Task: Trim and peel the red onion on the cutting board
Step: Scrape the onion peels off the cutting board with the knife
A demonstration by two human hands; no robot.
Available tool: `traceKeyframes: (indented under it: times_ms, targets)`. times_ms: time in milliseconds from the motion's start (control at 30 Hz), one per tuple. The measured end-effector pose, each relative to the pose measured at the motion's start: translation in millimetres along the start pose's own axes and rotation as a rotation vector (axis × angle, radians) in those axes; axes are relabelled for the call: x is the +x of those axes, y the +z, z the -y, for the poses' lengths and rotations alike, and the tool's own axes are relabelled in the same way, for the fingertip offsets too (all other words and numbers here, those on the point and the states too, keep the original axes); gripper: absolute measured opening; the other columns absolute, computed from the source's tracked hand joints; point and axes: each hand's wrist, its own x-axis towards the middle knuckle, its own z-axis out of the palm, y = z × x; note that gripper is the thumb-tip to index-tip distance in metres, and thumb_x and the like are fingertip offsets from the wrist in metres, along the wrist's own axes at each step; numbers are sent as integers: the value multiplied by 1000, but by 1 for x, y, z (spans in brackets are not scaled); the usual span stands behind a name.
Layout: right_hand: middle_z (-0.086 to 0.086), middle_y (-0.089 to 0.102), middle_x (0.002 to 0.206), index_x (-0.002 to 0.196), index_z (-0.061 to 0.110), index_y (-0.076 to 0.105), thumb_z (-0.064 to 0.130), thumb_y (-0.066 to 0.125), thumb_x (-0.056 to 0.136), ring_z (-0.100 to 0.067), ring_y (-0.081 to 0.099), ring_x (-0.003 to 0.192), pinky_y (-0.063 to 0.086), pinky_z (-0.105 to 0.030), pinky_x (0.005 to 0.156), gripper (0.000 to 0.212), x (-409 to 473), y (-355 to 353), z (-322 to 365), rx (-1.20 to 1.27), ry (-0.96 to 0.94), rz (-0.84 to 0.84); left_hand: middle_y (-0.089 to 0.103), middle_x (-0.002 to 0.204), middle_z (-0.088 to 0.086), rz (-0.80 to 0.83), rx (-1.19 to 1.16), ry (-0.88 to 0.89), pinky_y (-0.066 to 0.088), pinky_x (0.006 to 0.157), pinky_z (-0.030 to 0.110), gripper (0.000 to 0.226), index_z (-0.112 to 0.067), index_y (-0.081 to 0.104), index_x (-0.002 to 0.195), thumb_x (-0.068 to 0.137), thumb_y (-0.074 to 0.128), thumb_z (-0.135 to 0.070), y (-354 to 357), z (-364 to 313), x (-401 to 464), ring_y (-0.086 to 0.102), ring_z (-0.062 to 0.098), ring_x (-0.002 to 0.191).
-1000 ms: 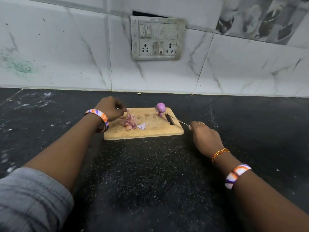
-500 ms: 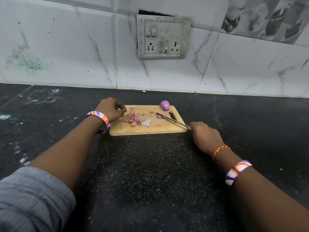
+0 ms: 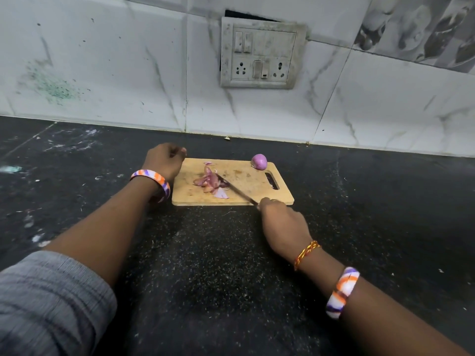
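Note:
A peeled purple onion sits at the far right corner of the wooden cutting board. A pile of red onion skins and trimmings lies left of the board's middle. My right hand grips the handle of a thin knife at the board's near edge, and the blade tip reaches into the pile of skins. My left hand is at the board's far left corner with its fingers curled, and nothing shows in them.
The board lies on a black speckled counter that runs back to a white marble-tiled wall. A switch and socket plate is mounted on the wall above the board. Small white scraps dot the counter on the left.
The knife blade has swung left from beside the onion into the pile of skins. My left hand has drawn back from the skins to the board's corner.

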Motion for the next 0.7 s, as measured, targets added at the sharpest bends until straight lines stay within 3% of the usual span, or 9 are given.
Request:
traceKeyframes:
  times_ms: [133,300,533,700]
  targets:
    - [-17,54,114,112,4,51,2,36,92,-35,56,103,47,-44,83,26,25,-2,2,32,63,-57,61,121,24,-63,-80,-43,41,93,38,39,1,59,117,96,38,-24,3,1,9,54,38,112]
    - [-19,55,121,118,2,52,5,36,94,-34,54,111,47,-42,87,29,65,3,6,-32,161,-76,62,121,20,-25,-141,-67,42,94,37,37,-3,61,115,96,38,-25,3,10,20,57,36,109]
    - [-17,55,121,117,4,51,5,34,93,-34,50,112,42,-43,86,29,62,16,48,-86,-70,-133,65,114,22,-41,-159,-112,41,95,35,40,-2,63,110,96,37,-28,-7,22,45,58,36,107]
    - [-15,57,113,112,5,54,1,37,91,-33,51,105,42,-39,83,27,48,11,47,8,-207,-122,65,115,21,-52,-184,-117,41,95,34,39,-1,64,109,96,37,-26,-8,26,45,59,34,107]
